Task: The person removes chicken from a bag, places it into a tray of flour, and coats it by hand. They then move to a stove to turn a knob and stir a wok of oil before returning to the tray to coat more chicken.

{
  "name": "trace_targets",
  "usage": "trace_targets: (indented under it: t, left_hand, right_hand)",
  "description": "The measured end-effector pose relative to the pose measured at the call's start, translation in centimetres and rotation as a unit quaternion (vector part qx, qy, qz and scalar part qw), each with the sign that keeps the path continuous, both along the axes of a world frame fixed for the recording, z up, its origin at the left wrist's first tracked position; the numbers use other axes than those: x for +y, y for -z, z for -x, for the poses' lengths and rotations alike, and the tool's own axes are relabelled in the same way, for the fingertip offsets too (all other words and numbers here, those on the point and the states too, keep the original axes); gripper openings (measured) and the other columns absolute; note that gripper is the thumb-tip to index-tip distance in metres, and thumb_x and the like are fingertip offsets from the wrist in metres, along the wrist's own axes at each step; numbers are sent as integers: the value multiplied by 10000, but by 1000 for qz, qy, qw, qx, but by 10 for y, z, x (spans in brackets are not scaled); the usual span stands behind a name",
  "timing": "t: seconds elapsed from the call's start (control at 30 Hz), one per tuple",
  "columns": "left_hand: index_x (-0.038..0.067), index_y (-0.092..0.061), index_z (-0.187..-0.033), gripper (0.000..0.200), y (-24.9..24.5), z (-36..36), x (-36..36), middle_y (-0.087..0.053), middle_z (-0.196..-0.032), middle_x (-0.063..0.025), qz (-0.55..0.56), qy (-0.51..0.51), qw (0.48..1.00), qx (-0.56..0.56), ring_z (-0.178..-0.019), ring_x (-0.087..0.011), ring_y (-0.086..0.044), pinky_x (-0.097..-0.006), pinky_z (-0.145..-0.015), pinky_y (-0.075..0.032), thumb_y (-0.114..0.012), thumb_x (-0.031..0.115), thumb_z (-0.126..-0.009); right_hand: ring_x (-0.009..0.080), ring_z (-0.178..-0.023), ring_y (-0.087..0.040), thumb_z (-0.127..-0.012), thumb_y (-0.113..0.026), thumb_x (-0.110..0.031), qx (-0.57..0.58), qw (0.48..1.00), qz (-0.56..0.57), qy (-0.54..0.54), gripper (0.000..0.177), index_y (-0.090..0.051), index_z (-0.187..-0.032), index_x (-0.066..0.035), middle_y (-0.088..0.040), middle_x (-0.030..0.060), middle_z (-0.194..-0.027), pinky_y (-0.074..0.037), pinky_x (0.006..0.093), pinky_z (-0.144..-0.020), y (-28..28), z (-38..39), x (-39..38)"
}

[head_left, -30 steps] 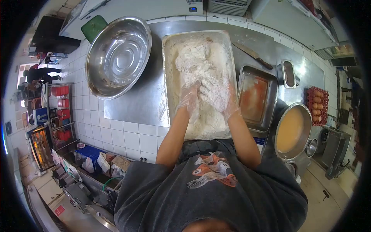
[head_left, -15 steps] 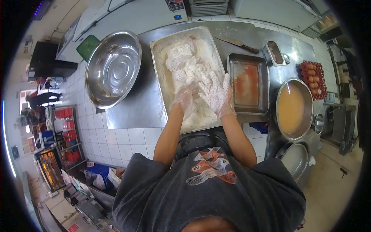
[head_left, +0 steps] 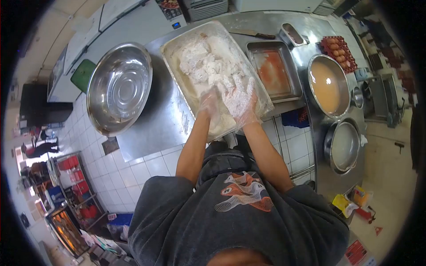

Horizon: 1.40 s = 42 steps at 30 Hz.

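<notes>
At far left, a round, polished steel basin [head_left: 126,88] overhangs the edge of the smooth metal table [head_left: 157,126]. Beside it lies the oblong metal tray [head_left: 179,84], its long axis slanting from upper left to lower right, the near end towards the person. Inside, lumpy, ragged floured pieces [head_left: 206,65] trail along that same slant, from the upper-left part to the middle, bedded in fine, pale flour [head_left: 223,46]. The left hand [head_left: 209,104], in thin clear plastic, is low in the tray; its fingers are blurred, so their grip cannot be told. The right hand [head_left: 239,97], caked white, has its fingers spread wide, pointing away from the person at the pieces' near end, clasping nothing visible. Further right come a knife [head_left: 252,33], its blade pointing left, a rectangular pan [head_left: 282,95] smeared reddish, and a round bowl [head_left: 345,99] of smooth orange liquid [head_left: 325,84].
</notes>
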<state>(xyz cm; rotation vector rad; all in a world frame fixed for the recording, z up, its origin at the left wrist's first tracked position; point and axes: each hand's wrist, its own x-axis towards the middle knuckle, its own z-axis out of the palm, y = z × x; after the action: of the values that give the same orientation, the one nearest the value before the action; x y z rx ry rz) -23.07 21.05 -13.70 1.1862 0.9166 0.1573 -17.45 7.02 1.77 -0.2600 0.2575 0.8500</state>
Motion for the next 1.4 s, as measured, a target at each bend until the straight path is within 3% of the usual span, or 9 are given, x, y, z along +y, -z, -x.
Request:
trace_targets:
  t: [0.07,0.3,0.37,0.47,0.57,0.67,1.07,1.17,1.4]
  left_hand:
    - [49,-673,-1015,230,-92,12,-19,-633,-888,-67,194,-80,977,24,-733,-167,-595,-325,-606,-508,-625,256,-929]
    - [35,-654,-1123,241,-27,23,-20,-638,-952,-46,56,23,998,-5,-812,-153,-598,-280,-746,-521,-583,198,-961]
    - [12,-632,-1164,258,-40,10,-16,-637,-1015,-61,81,-3,996,41,-878,-164,-606,-281,-814,-524,-558,175,-978]
    - [1,-613,-1216,310,63,7,0,-647,-1067,-84,280,-73,933,-216,-959,-185,-618,-300,-864,-519,-542,195,-984]
    - [94,-671,-1164,402,-24,-16,7,-671,-1046,-68,193,-226,939,-173,-923,-220,-624,-328,-801,-492,-487,402,-982]
    - [107,-697,-1136,405,-131,-12,-8,-688,-1057,-95,-336,106,934,67,-961,-232,-631,-356,-850,-497,-494,418,-976]
    - [-7,-721,-1045,288,-121,-47,27,-723,-1003,-131,-230,304,921,80,-899,-232,-677,-350,-787,-538,-701,183,-830]
    - [-24,-687,-1055,288,-69,-52,50,-716,-967,-121,-151,232,949,-152,-877,-161,-668,-296,-714,-538,-716,142,-821]
    - [1,-632,-1217,389,-104,-73,30,-672,-1165,-112,-432,175,883,-55,-974,-183,-657,-310,-822,-536,-705,124,-855]
  right_hand:
    - [314,-1426,-288,-968,-328,-605,-12,1000,-7,18,744,-272,-1538,-129,-340,120,-1548,-253,393,-1135,-7,-2,-5]
    - [313,-1411,-311,-952,-327,-641,-21,998,-52,25,779,-268,-1539,-132,-330,110,-1556,-253,419,-1139,27,-9,-13]
    - [314,-1413,-309,-949,-327,-648,-259,962,83,32,780,-291,-1528,-126,-324,108,-1558,-248,444,-1146,41,-7,-10]
    - [299,-1412,-313,-947,-336,-654,-98,994,30,26,766,-352,-1498,-122,-367,112,-1530,-259,478,-1142,16,1,-10]
    - [281,-1373,-366,-944,-356,-661,317,885,-340,-26,756,-405,-1468,-117,-454,116,-1457,-305,484,-1112,37,-9,-14]
    - [279,-1273,-463,-936,-370,-679,158,947,-249,-127,765,-444,-1444,-111,-542,117,-1349,-378,470,-1048,39,-11,-19]
    - [237,-857,-596,-931,-325,-719,34,983,-21,-177,823,-466,-1425,-75,-638,91,-1016,-512,391,-751,-13,-29,-49]
    - [223,-851,-601,-967,-292,-678,-13,984,16,-180,751,-440,-1456,-129,-641,83,-1025,-518,373,-737,-15,-29,-43]
    - [223,-879,-633,-994,-360,-592,19,970,-178,-167,581,-418,-1450,-237,-645,74,-1032,-536,404,-738,21,-12,-32]
